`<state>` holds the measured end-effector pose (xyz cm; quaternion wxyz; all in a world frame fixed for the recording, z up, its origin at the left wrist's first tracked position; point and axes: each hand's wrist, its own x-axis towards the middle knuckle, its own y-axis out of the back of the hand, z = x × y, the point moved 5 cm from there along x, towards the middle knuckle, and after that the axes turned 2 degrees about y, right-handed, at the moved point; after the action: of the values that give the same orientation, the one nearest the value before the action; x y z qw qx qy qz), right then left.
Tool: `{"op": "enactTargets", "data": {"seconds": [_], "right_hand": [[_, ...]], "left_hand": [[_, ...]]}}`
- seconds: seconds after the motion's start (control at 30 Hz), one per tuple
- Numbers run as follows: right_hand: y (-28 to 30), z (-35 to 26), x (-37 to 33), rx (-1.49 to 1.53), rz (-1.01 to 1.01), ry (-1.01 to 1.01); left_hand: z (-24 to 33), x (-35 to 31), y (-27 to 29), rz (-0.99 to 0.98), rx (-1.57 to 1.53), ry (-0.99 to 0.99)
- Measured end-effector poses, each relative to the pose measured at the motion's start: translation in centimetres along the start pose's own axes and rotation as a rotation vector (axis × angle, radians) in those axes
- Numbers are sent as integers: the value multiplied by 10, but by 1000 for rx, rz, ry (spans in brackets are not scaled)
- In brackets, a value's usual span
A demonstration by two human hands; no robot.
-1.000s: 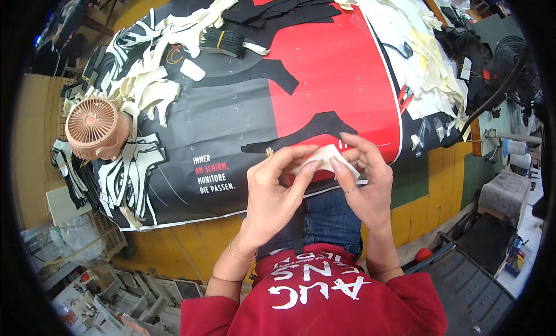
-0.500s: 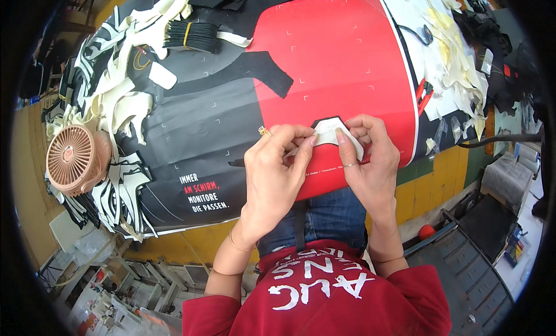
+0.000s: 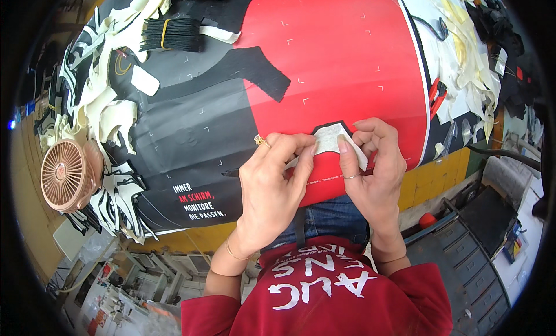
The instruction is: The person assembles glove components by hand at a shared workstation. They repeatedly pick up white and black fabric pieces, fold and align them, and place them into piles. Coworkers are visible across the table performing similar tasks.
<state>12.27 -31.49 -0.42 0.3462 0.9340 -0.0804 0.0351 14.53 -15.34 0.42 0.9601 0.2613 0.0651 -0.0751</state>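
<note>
Between my two hands is a cut fabric piece (image 3: 331,140), black with a white backing facing up, held just over the red and black printed sheet. My left hand (image 3: 278,176) pinches its left end between thumb and fingertips; a ring and a thin bracelet show on this arm. On the right end, the thumb of my right hand (image 3: 376,159) presses the white side while the fingers curl behind. The left tip of the piece is partly hidden by my fingers. Farther up the sheet lies a flat black cut piece (image 3: 255,69) with a broad angled end.
A bundle of black strips (image 3: 185,36) with a yellow band lies at far left, beside a white tab (image 3: 145,80). Cream and black offcuts (image 3: 116,119) heap around a pink fan (image 3: 66,175). Red-handled snips (image 3: 438,98) and pale scraps (image 3: 463,64) are at right.
My right hand has shifted slightly right, and the fabric piece looks more spread out, with more of its white side showing. The view has moved a little. Both hands keep their hold.
</note>
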Motion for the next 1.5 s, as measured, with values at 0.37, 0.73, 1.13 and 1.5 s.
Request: {"op": "enactTargets", "data": {"seconds": [0.37, 0.73, 1.13, 1.5], "right_hand": [[0, 4, -3, 91, -24, -76], [-2, 2, -5, -9, -3, 19], [30, 3, -6, 123, -63, -222], [27, 6, -2, 151, -151, -242]], "left_hand": [[4, -5, -9, -23, 184, -94], [3, -7, -10, -36, 222, -116], [2, -5, -10, -37, 186, -80], [3, -5, -10, -42, 182, -86]]}}
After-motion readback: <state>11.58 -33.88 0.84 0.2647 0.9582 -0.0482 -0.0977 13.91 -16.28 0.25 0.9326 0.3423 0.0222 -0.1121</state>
